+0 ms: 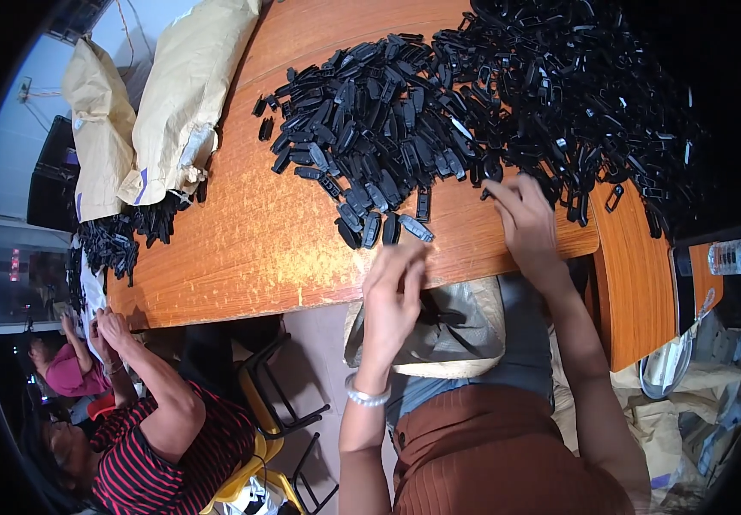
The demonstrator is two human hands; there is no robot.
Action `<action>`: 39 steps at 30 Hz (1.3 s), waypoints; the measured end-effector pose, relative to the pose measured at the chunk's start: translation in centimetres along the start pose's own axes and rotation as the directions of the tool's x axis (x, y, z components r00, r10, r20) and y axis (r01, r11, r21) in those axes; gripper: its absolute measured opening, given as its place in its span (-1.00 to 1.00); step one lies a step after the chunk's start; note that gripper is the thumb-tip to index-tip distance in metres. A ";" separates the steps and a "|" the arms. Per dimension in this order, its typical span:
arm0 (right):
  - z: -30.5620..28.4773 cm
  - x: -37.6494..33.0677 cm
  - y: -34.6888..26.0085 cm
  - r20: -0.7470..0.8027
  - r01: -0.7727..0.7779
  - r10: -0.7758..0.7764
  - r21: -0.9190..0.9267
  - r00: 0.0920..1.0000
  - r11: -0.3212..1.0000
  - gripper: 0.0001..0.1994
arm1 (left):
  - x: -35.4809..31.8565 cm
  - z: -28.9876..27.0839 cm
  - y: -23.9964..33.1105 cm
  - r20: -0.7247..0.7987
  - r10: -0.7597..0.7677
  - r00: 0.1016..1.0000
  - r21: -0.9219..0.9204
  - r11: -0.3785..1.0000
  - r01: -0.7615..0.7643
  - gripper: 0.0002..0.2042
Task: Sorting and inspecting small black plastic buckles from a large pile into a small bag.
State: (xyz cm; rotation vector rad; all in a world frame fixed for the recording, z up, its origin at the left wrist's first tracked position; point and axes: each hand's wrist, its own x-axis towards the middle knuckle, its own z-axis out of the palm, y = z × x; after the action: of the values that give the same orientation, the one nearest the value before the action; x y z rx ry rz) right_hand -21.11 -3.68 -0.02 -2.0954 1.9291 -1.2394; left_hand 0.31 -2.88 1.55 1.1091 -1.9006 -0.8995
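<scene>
Two heaps of small black plastic parts lie on the wooden table, a left heap (pixel 379 120) of slim oblong pieces and a larger right heap (pixel 550 77) with frame-like pieces among them. My left hand (pixel 393 283) is over the table's near edge, just below a few loose oblong pieces (pixel 372 229); its fingers are smeared by motion. By the near side of the right heap, my right hand (pixel 525 219) has its fingertips closed around a small black plastic part (pixel 485 194). Below the edge, an open sack (pixel 473 343) sits at my lap, with something dark inside.
Two tan paper sacks (pixel 186 94) lie at the table's far left, black parts (pixel 113 245) spilling beside them. A co-worker in a striped shirt (pixel 177 446) sits at the left, near yellow chairs (pixel 263 438). At the right are a wooden side panel (pixel 641 283) and a clear bottle (pixel 732 257).
</scene>
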 end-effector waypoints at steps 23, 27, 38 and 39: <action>0.1 -3.2 -5.4 0.548 -0.615 0.298 0.758 0.781 0.218 -0.63 | -1.0 0.8 -1.3 -0.054 -0.365 0.929 -0.583 0.767 0.267 -0.87; -0.2 -3.5 -6.7 0.463 -0.456 0.105 0.762 0.880 0.460 -0.63 | -1.6 1.5 -0.4 0.092 -0.367 0.926 -0.767 0.567 0.301 -0.88; -0.7 -3.3 -6.3 0.360 -0.342 0.072 0.778 0.930 0.528 -0.67 | -2.4 0.9 1.1 0.091 -0.331 0.939 -0.734 0.615 0.288 -0.62; -0.6 -3.3 -6.2 0.281 -0.204 -0.016 0.735 0.960 0.646 -0.68 | -2.6 0.9 1.1 0.092 -0.331 0.939 -0.734 0.615 0.288 -0.62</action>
State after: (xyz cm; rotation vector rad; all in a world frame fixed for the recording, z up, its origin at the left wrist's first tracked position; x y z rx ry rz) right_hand -16.06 0.79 1.88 -1.5638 1.0724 -1.3331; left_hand 0.05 0.01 1.39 0.9208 -1.0792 -1.6368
